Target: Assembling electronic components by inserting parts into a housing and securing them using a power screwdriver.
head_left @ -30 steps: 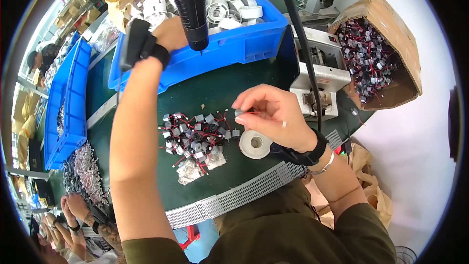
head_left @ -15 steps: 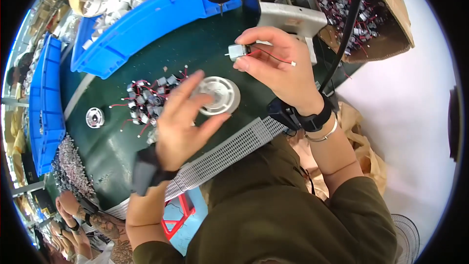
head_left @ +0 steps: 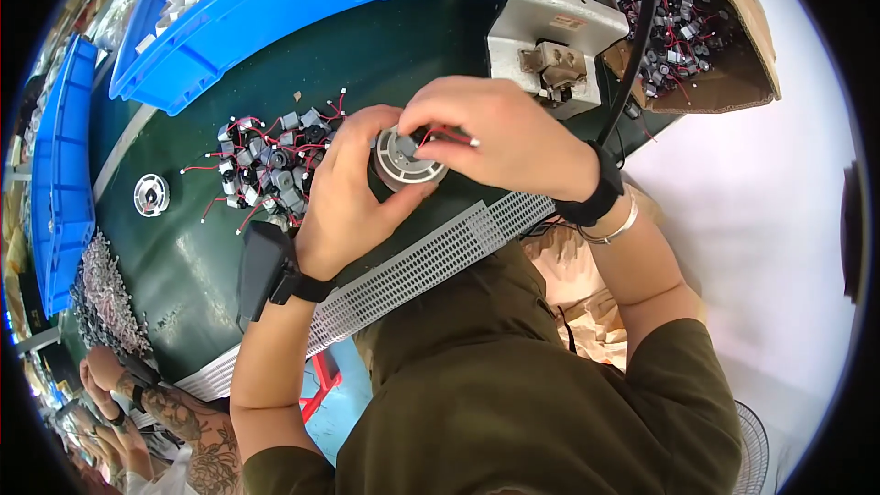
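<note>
My left hand (head_left: 346,192) curls around the near and left side of a round white plastic housing (head_left: 396,168) on the dark green work surface. Between the thumb and fingers of my right hand (head_left: 500,133) is a small silver motor (head_left: 404,144) with red and black wires. The motor sits at the middle of the housing; whether it is seated there I cannot tell. Left of my left hand lies a heap of similar small motors (head_left: 280,160) with wires. Farther left, another round white housing (head_left: 151,194) rests by itself with a dark centre.
Blue bins (head_left: 275,14) with white plastic parts line the far side. A metal bench fixture (head_left: 550,32) and a cardboard box (head_left: 733,46) of motors stand at far right. Small screws (head_left: 110,302) are piled at left, near another person's tattooed arm (head_left: 183,417).
My right hand has brought the motor down and left, onto the white housing. My left hand has closed in around the housing. The view has shifted slightly.
</note>
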